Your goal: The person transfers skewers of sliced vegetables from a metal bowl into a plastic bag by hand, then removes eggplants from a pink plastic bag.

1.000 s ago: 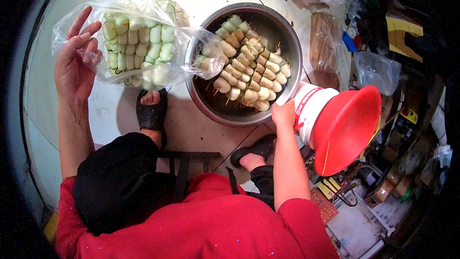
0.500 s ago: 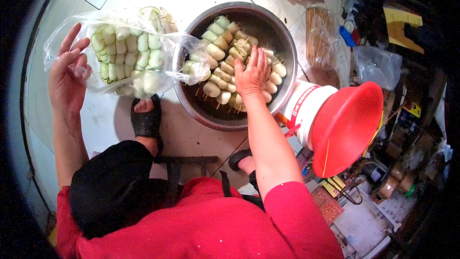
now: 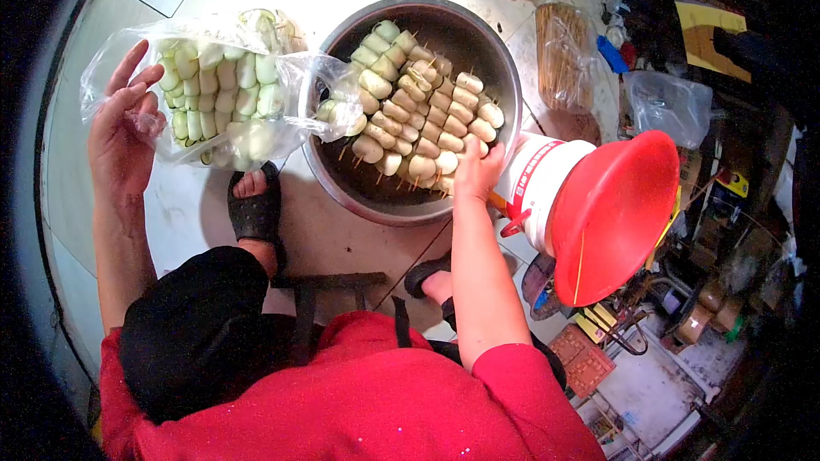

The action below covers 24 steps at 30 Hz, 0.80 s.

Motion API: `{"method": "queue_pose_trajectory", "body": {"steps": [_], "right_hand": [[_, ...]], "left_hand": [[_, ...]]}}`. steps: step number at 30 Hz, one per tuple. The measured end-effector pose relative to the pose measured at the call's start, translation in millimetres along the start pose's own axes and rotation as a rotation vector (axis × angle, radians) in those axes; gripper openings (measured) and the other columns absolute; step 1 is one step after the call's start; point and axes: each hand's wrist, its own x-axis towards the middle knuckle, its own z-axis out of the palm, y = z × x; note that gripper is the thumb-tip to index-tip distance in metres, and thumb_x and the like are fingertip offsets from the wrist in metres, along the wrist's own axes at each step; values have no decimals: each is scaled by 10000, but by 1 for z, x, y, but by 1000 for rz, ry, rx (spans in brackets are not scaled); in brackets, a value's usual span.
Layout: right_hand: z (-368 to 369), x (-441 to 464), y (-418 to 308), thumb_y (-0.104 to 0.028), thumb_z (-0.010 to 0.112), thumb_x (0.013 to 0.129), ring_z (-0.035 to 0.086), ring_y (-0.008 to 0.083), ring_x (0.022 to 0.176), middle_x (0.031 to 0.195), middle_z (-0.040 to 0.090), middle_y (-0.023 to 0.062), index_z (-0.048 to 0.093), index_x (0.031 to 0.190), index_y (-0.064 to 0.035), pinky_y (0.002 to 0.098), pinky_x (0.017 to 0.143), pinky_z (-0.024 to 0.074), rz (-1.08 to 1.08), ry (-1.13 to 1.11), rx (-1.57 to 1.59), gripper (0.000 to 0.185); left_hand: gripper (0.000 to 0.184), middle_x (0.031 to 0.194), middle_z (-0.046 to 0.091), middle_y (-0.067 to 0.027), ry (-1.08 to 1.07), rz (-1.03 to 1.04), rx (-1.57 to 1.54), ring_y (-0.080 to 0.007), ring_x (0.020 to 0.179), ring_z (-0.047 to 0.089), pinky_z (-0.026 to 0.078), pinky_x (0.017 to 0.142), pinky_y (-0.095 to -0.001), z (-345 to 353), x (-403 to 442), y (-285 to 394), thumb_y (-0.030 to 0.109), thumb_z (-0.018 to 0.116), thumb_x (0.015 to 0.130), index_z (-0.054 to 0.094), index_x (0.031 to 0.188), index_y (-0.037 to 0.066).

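A large metal basin (image 3: 335, 172) on the floor holds several rows of skewers (image 3: 418, 115), each with pale, greenish-white rounded pieces on thin sticks. My right hand (image 3: 477, 175) is at the basin's near right side, touching the lowest-right skewers with its fingers apart; some fingertips are hidden. To the left, a clear plastic bag (image 3: 295, 77) holds more skewers (image 3: 218, 90) stacked in rows. My left hand (image 3: 128, 124) has the bag's left edge, with film over its fingers; the index finger points up. The bag's right end overlaps the basin rim.
A white bucket (image 3: 547, 179) with a red bowl (image 3: 619, 213) against it stands right of the basin. Beyond lie a bundle of sticks (image 3: 561, 55) and a crumpled clear bag (image 3: 670, 107). Clutter fills the far right. My sandalled foot (image 3: 256, 213) is near the bag.
My right hand has slid off the middle of the skewers, down and right to their edge by the basin rim, uncovering the rows. My left hand and the bag stay nearly where they were.
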Motion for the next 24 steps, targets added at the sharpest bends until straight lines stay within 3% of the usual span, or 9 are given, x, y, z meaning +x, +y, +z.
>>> {"method": "queue_pose_trajectory", "body": {"steps": [3, 4, 5, 8, 11, 16, 24], "right_hand": [[11, -5, 10, -339, 634, 800, 485, 381, 1133, 1216, 508, 265, 421, 1247, 95, 403, 987, 354, 82, 36, 16, 658], [22, 4, 24, -324, 640, 799, 526, 336, 1093, 1173, 551, 223, 474, 1211, 78, 396, 936, 402, 250, 59, 13, 600], [22, 10, 29, -324, 640, 799, 526, 336, 1093, 1173, 551, 223, 474, 1211, 78, 396, 936, 402, 249, 55, 14, 600], [25, 21, 38, -240, 665, 784, 582, 236, 1001, 1103, 603, 110, 566, 1141, 10, 349, 865, 459, 469, -316, 734, 446], [17, 23, 41, -236, 679, 787, 586, 236, 991, 1108, 603, 94, 561, 1157, -14, 367, 870, 458, 599, -451, 827, 447], [4, 16, 26, -311, 639, 823, 533, 254, 1125, 1213, 578, 75, 516, 1248, -83, 403, 976, 404, 661, -658, 902, 498], [13, 9, 22, -306, 675, 813, 551, 246, 1092, 1203, 569, 73, 499, 1253, -67, 393, 945, 434, 672, -750, 1223, 530]], "left_hand": [[579, 1053, 618, -102, -31, -9, -7, -31, 564, 416, 380, 521, -171, -6, 1, -3, 74, 540, 814, 366, 1355, -37], [575, 1055, 618, -103, -45, -13, -22, -31, 564, 417, 380, 523, -172, -9, 2, -3, 77, 538, 817, 368, 1353, -39], [570, 1056, 617, -103, -59, -15, -36, -31, 564, 418, 381, 524, -173, -10, 4, -2, 80, 536, 820, 370, 1351, -40], [551, 1060, 618, -105, -69, -18, -38, -33, 565, 422, 382, 525, -177, -14, 4, -2, 81, 529, 829, 377, 1344, -42], [531, 1053, 621, -108, -24, -10, -44, -33, 564, 424, 381, 522, -182, -13, 4, -6, 83, 522, 838, 387, 1336, -43], [497, 1039, 625, -108, -35, -27, -57, -33, 565, 430, 377, 514, -184, -7, 5, -3, 81, 516, 845, 409, 1314, -43], [452, 1034, 628, -109, -28, -31, -47, -34, 544, 432, 387, 512, -189, -6, 5, -8, 87, 518, 850, 447, 1279, -36]]}}
